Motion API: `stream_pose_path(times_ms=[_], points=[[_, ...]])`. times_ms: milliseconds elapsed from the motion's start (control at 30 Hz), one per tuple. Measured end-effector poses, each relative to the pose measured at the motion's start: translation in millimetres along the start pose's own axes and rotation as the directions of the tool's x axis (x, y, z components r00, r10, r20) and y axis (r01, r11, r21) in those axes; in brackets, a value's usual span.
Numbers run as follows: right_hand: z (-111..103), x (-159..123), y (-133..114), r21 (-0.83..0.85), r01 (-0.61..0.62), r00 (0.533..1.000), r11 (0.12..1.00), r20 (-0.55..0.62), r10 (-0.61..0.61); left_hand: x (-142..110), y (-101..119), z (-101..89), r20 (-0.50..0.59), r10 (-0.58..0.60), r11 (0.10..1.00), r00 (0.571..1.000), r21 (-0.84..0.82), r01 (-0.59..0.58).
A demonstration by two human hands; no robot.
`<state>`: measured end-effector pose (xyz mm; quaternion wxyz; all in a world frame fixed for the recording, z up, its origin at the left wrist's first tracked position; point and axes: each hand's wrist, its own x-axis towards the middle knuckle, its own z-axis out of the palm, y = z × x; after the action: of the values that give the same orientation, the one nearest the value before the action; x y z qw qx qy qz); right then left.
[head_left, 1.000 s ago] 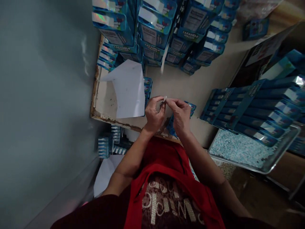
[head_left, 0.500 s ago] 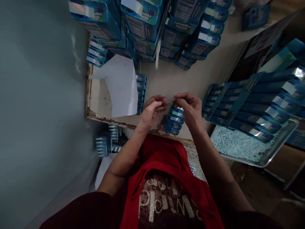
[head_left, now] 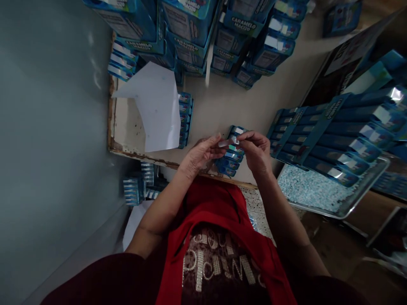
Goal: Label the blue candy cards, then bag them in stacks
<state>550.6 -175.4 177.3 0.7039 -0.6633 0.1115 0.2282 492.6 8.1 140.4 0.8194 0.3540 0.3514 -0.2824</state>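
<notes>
My left hand [head_left: 199, 154] and my right hand [head_left: 257, 151] meet above the near edge of the table [head_left: 229, 106]. Between their pinched fingertips is a small pale strip [head_left: 226, 142], possibly tape. Both hands are closed on it. Just under the hands lies a short row of small blue packets [head_left: 231, 159] on the table. A second row of blue packets [head_left: 184, 120] lies to the left, beside a white sheet of paper [head_left: 155, 110].
Stacks of blue candy boxes [head_left: 197, 34] fill the far side of the table. A blue display box of packets [head_left: 330, 140] rests on a metal tray [head_left: 321, 195] of small pale candies at the right. More packets [head_left: 136, 188] lie below the table's left edge. A grey wall stands left.
My hands pulled apart a little and dropped toward the near packets, then closed in again on the strip. The view shifted slightly upward and left.
</notes>
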Motion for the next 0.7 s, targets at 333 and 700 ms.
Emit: stream_pose_path(times_ms=[333,700], points=[[-7.1,-23.5,29.4,-0.056,-0.029,0.997,0.998,-0.075,0.024,-21.0,-25.2,-0.4,-0.221,0.243,0.954,0.945,0.23,-0.191],[-11.9,-105.5,109.2,-0.308,-0.158,0.931,0.938,-0.363,0.038,-25.8,-96.1,-15.1,-0.276,0.375,0.784,0.885,0.605,-0.143]])
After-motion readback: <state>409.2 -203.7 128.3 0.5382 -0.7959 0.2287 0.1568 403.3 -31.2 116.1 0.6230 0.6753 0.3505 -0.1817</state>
